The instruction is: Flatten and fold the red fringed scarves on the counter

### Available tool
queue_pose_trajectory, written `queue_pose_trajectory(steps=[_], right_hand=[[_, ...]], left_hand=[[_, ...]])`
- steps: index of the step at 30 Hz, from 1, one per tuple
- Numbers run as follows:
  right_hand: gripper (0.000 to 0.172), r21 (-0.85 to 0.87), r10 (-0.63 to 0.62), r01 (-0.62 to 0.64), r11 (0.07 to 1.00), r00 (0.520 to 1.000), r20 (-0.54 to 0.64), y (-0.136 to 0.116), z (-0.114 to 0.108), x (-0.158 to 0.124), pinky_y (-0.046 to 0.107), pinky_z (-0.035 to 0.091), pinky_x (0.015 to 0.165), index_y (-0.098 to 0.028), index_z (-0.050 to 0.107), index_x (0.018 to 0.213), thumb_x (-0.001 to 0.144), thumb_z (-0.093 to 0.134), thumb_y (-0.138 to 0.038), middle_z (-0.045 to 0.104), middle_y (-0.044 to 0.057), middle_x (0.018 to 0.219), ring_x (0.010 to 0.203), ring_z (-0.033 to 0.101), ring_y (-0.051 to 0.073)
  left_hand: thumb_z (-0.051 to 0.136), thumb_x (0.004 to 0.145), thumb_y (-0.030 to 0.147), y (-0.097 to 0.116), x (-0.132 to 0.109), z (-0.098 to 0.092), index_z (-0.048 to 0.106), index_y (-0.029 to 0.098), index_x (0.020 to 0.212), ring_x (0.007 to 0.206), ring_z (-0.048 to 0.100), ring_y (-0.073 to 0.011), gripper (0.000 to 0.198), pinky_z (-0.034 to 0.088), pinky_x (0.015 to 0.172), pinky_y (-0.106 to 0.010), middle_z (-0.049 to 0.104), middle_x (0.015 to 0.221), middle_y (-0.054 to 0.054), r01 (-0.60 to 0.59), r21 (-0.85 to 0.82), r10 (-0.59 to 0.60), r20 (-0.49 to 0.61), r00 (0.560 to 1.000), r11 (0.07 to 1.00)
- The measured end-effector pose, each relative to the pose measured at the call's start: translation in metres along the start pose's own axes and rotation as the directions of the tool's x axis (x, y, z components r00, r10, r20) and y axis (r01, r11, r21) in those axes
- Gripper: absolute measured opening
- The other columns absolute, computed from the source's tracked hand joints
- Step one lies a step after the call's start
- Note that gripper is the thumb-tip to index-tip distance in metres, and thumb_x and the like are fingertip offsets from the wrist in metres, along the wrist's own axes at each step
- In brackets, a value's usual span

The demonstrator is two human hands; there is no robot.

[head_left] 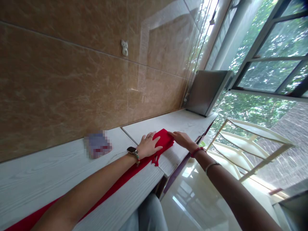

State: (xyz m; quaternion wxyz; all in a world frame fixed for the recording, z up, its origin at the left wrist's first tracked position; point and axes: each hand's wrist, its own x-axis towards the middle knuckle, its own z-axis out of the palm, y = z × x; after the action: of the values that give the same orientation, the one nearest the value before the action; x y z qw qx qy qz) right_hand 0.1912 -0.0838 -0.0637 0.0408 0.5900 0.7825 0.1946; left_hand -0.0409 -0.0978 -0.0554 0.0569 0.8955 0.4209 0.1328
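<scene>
A long red scarf (165, 138) with fringe lies along the white tabletop (57, 170). Its far end is folded into a flat, layered bundle, while the rest runs under my left forearm toward the lower left. My left hand (146, 147) rests on the scarf at the left side of the bundle, fingers spread, wearing a ring and with a watch at the wrist. At the bundle's right edge, my right hand (183, 140) pinches the cloth. Some fringe hangs loose below the bundle.
A blurred-out flat item (97, 145) lies on the table by the tiled wall (72, 86). At the far end stands a grey metallic box (208, 91). To the right are a cream shelf rack (250, 144), a shiny floor and large windows (276, 64). A small cat-shaped piece (124, 48) is on the wall.
</scene>
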Motion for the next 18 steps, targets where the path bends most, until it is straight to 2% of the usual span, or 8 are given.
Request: queue_pose_trajectory(steps=[3,6,9,13,15,18], right_hand=[[0.049,0.009,-0.058,0.059,0.998,0.996,-0.062,0.002,-0.007,0.004,0.029,0.045,0.075,-0.025,0.032,0.134,0.087,0.029,-0.01,0.053,0.011,0.122,0.102,0.054,0.021],[0.053,0.031,-0.144,0.148,0.988,0.983,-0.117,0.001,-0.004,0.005,0.031,0.046,0.082,-0.025,0.028,0.137,0.087,0.028,-0.009,0.039,0.009,0.136,0.113,0.048,0.021],[0.053,0.048,-0.164,0.17,0.984,0.981,-0.106,0.0,0.009,0.002,0.032,0.046,0.086,-0.022,0.027,0.138,0.087,0.028,-0.008,0.042,0.009,0.135,0.119,0.043,0.02],[0.055,0.073,-0.101,0.107,0.992,0.991,-0.086,-0.003,0.025,-0.003,0.033,0.046,0.087,-0.019,0.026,0.138,0.084,0.03,-0.005,0.047,0.01,0.131,0.118,0.045,0.019],[0.057,0.095,-0.085,0.091,0.991,0.994,-0.071,-0.003,0.025,-0.004,0.034,0.047,0.087,-0.02,0.026,0.138,0.083,0.031,-0.004,0.047,0.01,0.131,0.118,0.045,0.02],[0.062,0.128,-0.071,0.071,0.989,0.997,-0.004,0.001,0.009,0.005,0.039,0.047,0.087,-0.025,0.032,0.135,0.078,0.035,-0.002,0.044,0.009,0.134,0.121,0.041,0.024]], left_hand=[[0.039,0.086,0.042,0.001,-0.006,0.01,0.031,0.015,0.134,0.133,0.015,-0.025,0.055,0.015,0.106,-0.044,0.023,0.144,-0.013,-0.14,0.087,0.134,0.076,0.988,0.986],[0.031,0.089,0.032,-0.001,-0.008,0.018,0.025,0.013,0.137,0.133,0.015,-0.0258,0.052,0.017,0.105,-0.047,0.021,0.145,-0.014,-0.162,0.104,0.151,0.103,0.983,0.981],[0.027,0.09,0.03,-0.004,-0.009,0.023,0.026,0.019,0.137,0.133,0.015,-0.0293,0.048,0.019,0.102,-0.052,0.021,0.145,-0.012,-0.204,0.125,0.189,0.121,0.975,0.971],[0.03,0.09,0.031,-0.006,-0.012,0.03,0.027,0.025,0.136,0.133,0.011,-0.0314,0.047,0.016,0.102,-0.055,0.017,0.146,-0.011,-0.222,0.133,0.208,0.109,0.972,0.966],[0.03,0.09,0.036,-0.009,-0.012,0.03,0.027,0.027,0.136,0.133,0.01,-0.0311,0.047,0.014,0.102,-0.054,0.017,0.146,-0.01,-0.22,0.082,0.211,0.11,0.971,0.972],[0.023,0.091,0.045,-0.013,-0.009,0.025,0.03,0.032,0.134,0.134,0.009,-0.0298,0.046,0.012,0.102,-0.055,0.019,0.146,-0.007,-0.218,-0.029,0.22,0.151,0.964,0.976]])
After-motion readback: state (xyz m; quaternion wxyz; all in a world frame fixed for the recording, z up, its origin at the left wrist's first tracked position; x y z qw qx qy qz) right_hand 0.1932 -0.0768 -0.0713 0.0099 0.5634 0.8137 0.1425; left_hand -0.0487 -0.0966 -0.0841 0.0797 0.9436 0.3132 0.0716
